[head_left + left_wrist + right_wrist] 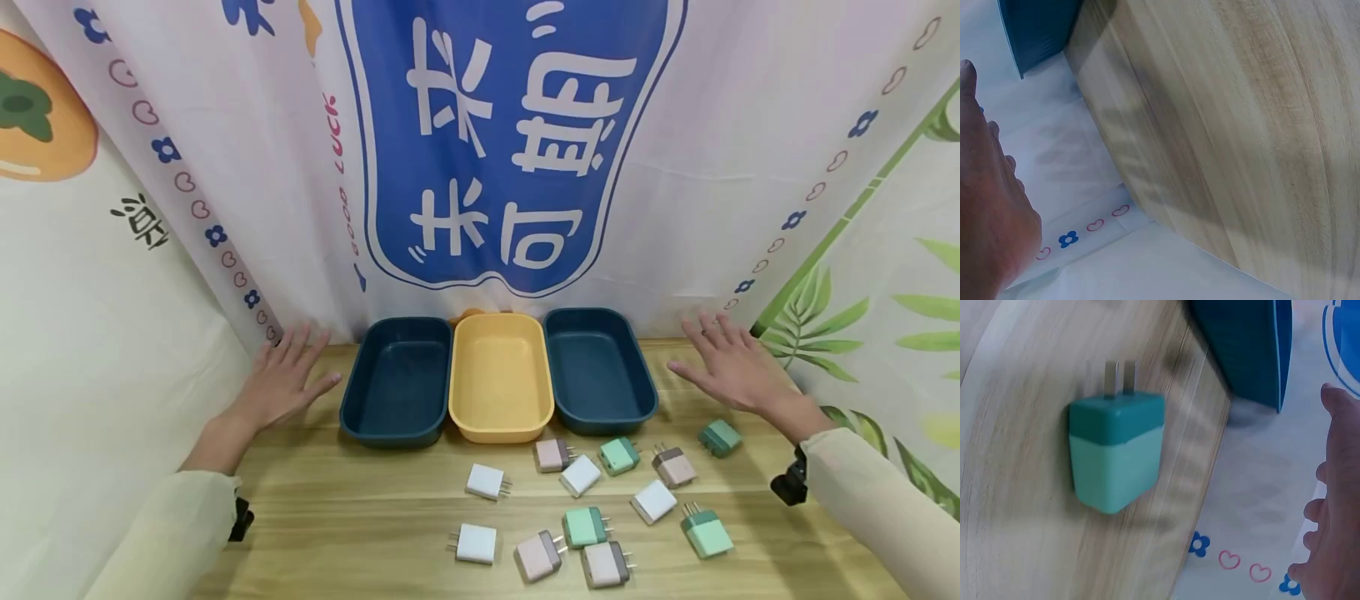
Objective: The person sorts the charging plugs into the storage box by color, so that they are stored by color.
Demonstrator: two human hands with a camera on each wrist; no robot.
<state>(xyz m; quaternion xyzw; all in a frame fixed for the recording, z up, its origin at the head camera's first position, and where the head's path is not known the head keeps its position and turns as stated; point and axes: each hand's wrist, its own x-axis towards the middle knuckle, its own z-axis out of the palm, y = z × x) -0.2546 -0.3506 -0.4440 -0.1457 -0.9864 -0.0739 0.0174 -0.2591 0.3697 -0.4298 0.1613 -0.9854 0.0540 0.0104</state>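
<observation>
My left hand (281, 383) is spread with straight fingers at the back left of the table, left of a dark blue tray (396, 438); it holds nothing. At the back right, my right hand (731, 367) is spread the same way, beside the other dark blue tray (609, 423). Between the blue trays sits a yellow tray (501, 435). A green charger plug (720, 437) lies just in front of the right hand; in the right wrist view this two-tone plug (1116, 456) shows two metal prongs.
Several chargers lie scattered front right of centre: white ones (486, 481), pink ones with brown ends (538, 557) and green ones (707, 533). Behind the trays hangs a printed cloth (637, 275), and cloth also borders both sides of the wooden table (360, 517).
</observation>
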